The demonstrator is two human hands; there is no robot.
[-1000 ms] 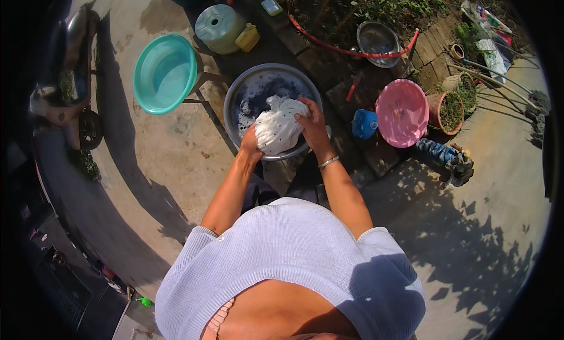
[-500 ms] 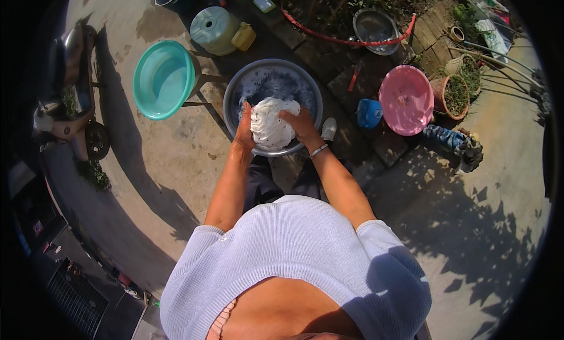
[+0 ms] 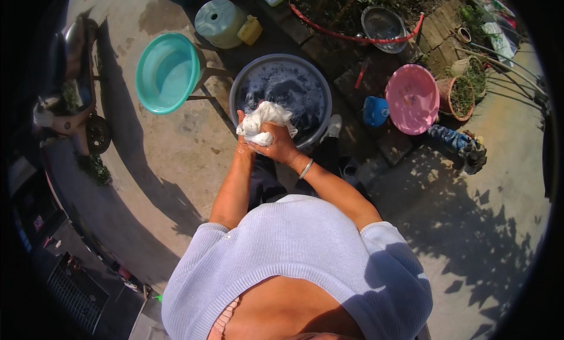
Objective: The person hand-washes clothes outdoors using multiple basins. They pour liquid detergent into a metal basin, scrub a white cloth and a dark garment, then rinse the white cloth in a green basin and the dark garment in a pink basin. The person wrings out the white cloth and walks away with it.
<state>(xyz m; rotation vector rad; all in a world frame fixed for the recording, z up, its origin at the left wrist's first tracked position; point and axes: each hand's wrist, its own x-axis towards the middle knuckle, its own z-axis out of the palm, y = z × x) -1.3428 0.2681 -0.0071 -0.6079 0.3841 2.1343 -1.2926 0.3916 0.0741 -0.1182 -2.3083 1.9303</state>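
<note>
A wet white cloth is bunched between my two hands, over the near edge of a large grey metal basin. Dark water with soapy foam fills the basin. My left hand holds the cloth from its left side, partly covered by it. Across the front of the bundle, my right hand is closed with its fingers wrapped round the cloth. A silver bangle sits on my right wrist.
A teal basin of water stands on a stool at the left, near a large pale jug. Rightward are a blue container, a pink basin and a potted plant. A scooter stands far left.
The white cloth has been squeezed into a smaller bundle. My right hand has come inward and down, closing round it beside my left hand. More of the basin's water shows.
</note>
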